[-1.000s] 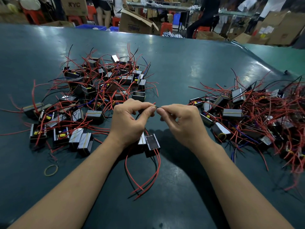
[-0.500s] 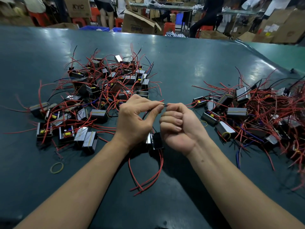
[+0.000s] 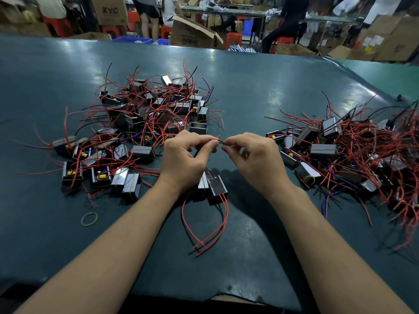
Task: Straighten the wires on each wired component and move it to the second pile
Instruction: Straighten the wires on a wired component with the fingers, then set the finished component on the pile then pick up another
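Hands meet above the centre of the dark green table. Left hand pinches a thin black wire between thumb and forefinger, the remaining fingers curled. Right hand pinches the same wire just beside the left pinch, so that only a short exposed length shows between the two sets of fingertips; its other fingers are loosely curled.

Directly below the grip, partly hidden under the left wrist, two wired components lie side by side on the table, touching each other. Whether the pinched wire belongs to the left or the right unit cannot be told, as the left hand covers its run. From these units, red and black leads trail toward the person and end in a loose bunch between the forearms.

Left of the grip lies one pile of components, with red, black and a few blue wires spreading outward. Right of the grip lies a second pile, more densely tangled. A yellow rubber band lies flat on the table, below and to the left of the grip, near the left forearm. Beyond the table's far edge stand cardboard boxes and several people.
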